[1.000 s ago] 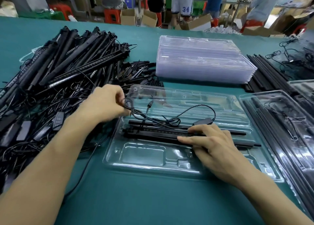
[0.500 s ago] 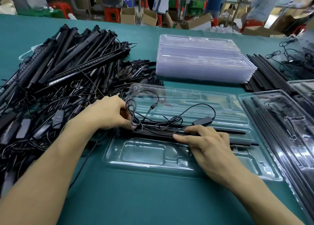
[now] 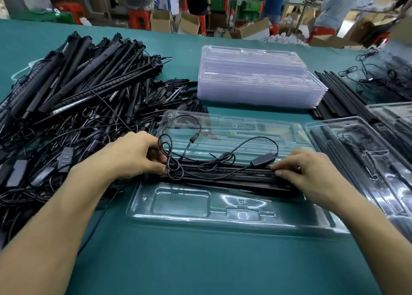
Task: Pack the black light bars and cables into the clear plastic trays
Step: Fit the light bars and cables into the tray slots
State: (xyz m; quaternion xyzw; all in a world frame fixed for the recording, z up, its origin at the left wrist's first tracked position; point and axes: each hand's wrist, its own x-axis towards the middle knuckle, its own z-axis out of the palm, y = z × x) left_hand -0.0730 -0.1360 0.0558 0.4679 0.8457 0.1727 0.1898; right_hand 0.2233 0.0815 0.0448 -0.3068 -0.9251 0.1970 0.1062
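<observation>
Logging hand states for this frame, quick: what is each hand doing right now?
Left hand: closed, gripping the left end of the light bars in the clear tray.
Right hand: open, pressing down on the bars' right end.

Teal tabletop point(image 3: 200, 261); beyond it, cardboard boxes point(image 3: 160, 23), red stools point(image 3: 139, 19) (people point(image 3: 273, 2) among them).
</observation>
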